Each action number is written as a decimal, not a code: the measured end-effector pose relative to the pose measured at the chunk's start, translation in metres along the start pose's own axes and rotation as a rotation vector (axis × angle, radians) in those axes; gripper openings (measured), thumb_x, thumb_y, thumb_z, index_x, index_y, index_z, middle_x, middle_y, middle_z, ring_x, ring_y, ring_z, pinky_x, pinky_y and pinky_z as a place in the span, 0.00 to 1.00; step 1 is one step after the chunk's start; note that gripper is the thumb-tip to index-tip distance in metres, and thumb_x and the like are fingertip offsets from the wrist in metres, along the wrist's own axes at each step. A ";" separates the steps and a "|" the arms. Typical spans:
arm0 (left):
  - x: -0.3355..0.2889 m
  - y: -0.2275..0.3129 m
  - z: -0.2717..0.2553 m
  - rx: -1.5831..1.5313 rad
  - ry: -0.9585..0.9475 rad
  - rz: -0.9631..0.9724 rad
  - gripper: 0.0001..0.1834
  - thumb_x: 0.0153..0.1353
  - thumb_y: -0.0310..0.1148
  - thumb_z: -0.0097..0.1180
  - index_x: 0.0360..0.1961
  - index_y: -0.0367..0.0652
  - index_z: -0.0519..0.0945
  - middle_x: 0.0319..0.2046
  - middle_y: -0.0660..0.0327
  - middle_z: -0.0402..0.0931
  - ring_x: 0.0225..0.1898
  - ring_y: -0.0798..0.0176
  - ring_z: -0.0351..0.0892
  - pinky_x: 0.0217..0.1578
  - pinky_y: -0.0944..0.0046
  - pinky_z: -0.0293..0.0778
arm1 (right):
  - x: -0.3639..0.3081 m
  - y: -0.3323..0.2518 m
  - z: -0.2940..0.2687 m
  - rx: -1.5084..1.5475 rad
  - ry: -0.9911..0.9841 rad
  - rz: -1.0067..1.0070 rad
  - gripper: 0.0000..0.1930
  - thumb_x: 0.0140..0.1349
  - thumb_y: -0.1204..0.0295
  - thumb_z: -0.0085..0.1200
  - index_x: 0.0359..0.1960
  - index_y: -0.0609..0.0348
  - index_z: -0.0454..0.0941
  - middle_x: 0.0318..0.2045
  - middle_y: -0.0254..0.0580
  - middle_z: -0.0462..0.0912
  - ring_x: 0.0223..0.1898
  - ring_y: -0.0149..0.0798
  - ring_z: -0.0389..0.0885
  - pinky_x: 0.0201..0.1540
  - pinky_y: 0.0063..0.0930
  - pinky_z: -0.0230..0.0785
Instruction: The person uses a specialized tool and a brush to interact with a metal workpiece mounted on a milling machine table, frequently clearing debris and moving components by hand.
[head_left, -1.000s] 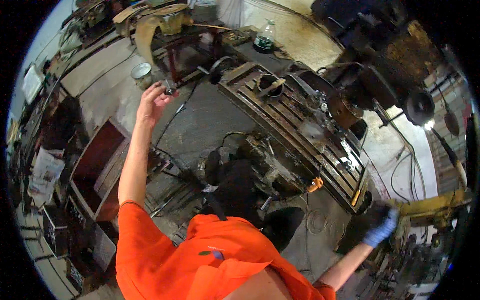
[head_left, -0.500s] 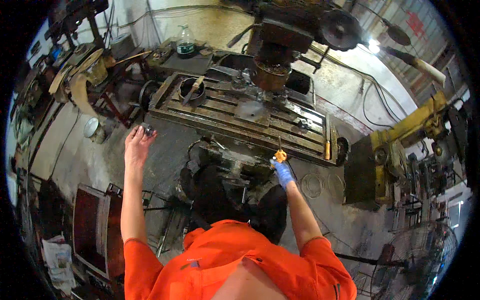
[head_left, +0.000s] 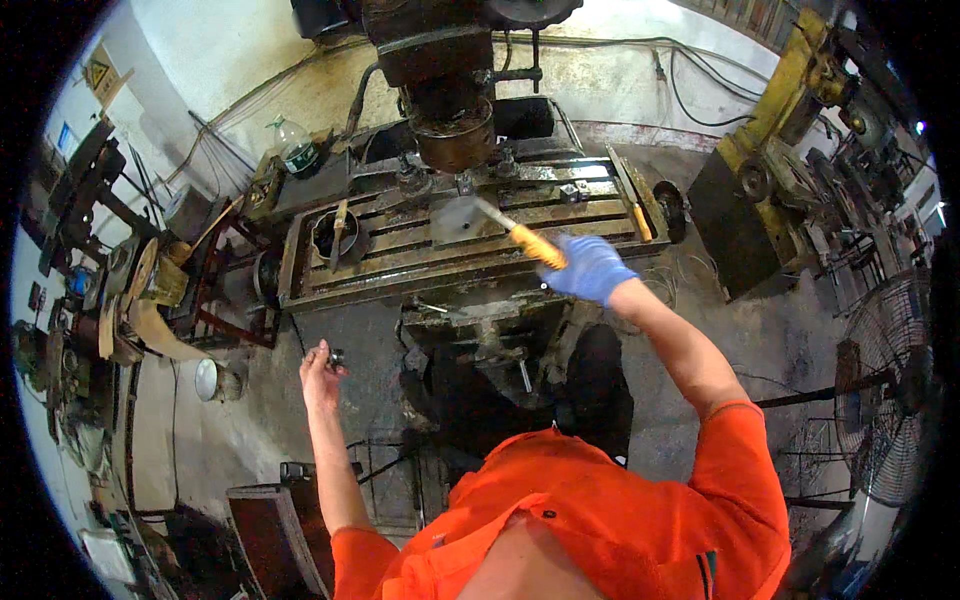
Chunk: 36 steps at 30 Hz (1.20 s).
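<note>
My right hand (head_left: 592, 268), in a blue glove, grips a yellow-handled tool (head_left: 538, 245) with a slim metal shank. The shank reaches over the slotted machine table (head_left: 400, 265), its tip by a flat grey metal plate (head_left: 452, 222) under the spindle head (head_left: 455, 140). I cannot tell whether the tip touches the plate. Bare and held low to the left of the table, my left hand (head_left: 320, 378) has its fingers closed round a small dark metal part (head_left: 336, 357).
On the table stand a dark pot (head_left: 325, 238) with a brush across it, small metal blocks (head_left: 573, 192) and another yellow-handled tool (head_left: 641, 222). A white bucket (head_left: 210, 380) is on the floor at left. A fan (head_left: 880, 390) stands at right, below a yellow machine (head_left: 760, 160).
My right hand has risen from the table's front edge and swung the yellow-handled tool over the plate. My left hand still holds the dark part. The view has shifted to the right.
</note>
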<state>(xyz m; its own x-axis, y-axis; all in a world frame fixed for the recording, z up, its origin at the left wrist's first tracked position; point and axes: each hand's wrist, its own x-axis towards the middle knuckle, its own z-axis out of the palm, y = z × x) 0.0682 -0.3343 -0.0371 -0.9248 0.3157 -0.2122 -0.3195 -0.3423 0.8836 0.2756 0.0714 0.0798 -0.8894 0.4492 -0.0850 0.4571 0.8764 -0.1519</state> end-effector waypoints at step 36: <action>0.138 -0.047 0.277 1.355 -0.424 0.938 0.11 0.43 0.27 0.53 0.32 0.38 0.77 0.31 0.49 0.74 0.38 0.47 0.73 0.41 0.53 0.69 | -0.010 0.048 -0.024 0.792 0.031 -0.179 0.15 0.49 0.63 0.60 0.34 0.60 0.79 0.23 0.39 0.81 0.24 0.26 0.75 0.28 0.25 0.67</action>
<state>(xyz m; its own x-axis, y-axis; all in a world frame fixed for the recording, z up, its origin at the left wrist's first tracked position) 0.0131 -0.0295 0.0078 -0.4918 0.7324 0.4708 0.8631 0.3387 0.3746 0.3065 0.1131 0.0968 -0.9440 0.3284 0.0324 0.1662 0.5578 -0.8131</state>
